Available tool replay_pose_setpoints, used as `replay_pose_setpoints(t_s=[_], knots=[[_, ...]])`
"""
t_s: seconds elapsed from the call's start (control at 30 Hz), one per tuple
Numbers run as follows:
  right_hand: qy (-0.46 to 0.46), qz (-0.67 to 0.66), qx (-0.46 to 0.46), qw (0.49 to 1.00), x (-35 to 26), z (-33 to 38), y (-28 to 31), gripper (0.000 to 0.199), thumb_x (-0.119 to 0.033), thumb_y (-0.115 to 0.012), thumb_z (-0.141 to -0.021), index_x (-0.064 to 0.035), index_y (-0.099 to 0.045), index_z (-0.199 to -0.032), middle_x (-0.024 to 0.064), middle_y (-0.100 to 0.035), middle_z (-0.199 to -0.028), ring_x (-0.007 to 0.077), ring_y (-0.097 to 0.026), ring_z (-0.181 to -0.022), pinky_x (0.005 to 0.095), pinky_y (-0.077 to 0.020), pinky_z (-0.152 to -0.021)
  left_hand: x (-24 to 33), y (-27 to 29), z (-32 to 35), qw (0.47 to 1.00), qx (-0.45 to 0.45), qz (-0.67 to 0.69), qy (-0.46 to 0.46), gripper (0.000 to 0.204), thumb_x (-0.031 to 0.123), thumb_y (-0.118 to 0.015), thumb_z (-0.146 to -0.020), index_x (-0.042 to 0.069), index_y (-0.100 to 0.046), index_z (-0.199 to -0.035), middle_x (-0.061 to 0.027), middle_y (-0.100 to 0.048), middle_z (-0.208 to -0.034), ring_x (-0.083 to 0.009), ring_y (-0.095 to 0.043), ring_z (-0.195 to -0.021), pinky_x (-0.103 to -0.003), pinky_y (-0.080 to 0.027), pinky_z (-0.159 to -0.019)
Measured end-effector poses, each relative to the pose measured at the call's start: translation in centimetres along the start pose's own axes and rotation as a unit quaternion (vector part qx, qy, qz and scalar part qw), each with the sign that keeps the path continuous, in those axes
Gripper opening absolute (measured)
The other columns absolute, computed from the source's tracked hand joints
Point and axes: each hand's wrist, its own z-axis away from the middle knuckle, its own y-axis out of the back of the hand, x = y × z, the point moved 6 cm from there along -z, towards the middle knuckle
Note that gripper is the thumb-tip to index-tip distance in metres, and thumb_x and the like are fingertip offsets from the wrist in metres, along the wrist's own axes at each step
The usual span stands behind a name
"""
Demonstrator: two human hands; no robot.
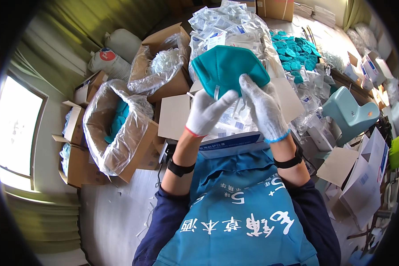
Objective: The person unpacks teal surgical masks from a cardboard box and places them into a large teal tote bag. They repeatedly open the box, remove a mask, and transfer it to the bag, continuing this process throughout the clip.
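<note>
A teal folded face mask (228, 66) is held up in front of me, spread flat with its broad side showing. My left hand (209, 111), in a white knit glove, grips its lower left edge, thumb across the front and the other fingers mostly hidden. On the lower right, my right hand (265, 108) pinches the mask in a matching glove with a blue cuff. A pale strap hangs at the mask's lower left. Directly beneath both hands stands an open white carton (230, 148) with a blue panel, holding packets in clear wrappers.
Beyond the carton rises a heap of clear-wrapped packets (228, 22). Loose teal masks (297, 51) lie at the far right. To the left are a plastic-lined box (119, 155) with teal masks and another lined box (164, 84). A pale blue plastic stool (348, 111) stands right.
</note>
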Motion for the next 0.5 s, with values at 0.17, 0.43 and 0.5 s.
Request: replay_pose_setpoints(t_s=[0.17,0.43,0.5], knots=[[-0.004,-0.012,-0.006,1.0,2.3,0.2,-0.6,0.043,-0.016,-0.07,-0.093,-0.0023,-0.055,-0.13,0.0071,-0.064,-0.119,0.0151,-0.06,-0.108,0.0291,-0.0477,-0.095,-0.1,1.5,-0.3,0.99,0.125,0.058,-0.037,0.022,0.019,-0.059,-0.102,-0.001,-0.067,-0.106,0.0012,-0.065,-0.093,-0.0054,-0.053,-0.082,-0.023,-0.043,-0.072],[-0.095,0.269,-0.211,0.935,6.8,1.1,-2.5,0.032,-0.032,-0.058,-0.099,-0.0021,-0.069,-0.099,0.0002,-0.063,-0.078,0.0084,-0.057,-0.076,0.0252,-0.0459,-0.069,2.6,3.6,-0.5,0.957,0.151,0.238,-0.069,0.046,0.042,-0.052,-0.102,0.001,-0.056,-0.121,-0.0154,-0.067,-0.105,-0.0273,-0.065,-0.095,-0.037,-0.053,-0.081],[-0.116,0.254,-0.234,0.931,6.4,1.7,-2.4,0.032,-0.032,-0.058,-0.099,-0.0012,-0.068,-0.099,0.0003,-0.062,-0.078,0.0066,-0.055,-0.075,0.0235,-0.044,-0.067,1.9,5.5,-0.1,0.941,0.179,0.285,-0.032,0.047,0.047,-0.051,-0.101,0.004,-0.055,-0.118,-0.0159,-0.067,-0.109,-0.0296,-0.068,-0.089,-0.037,-0.055,-0.075]])
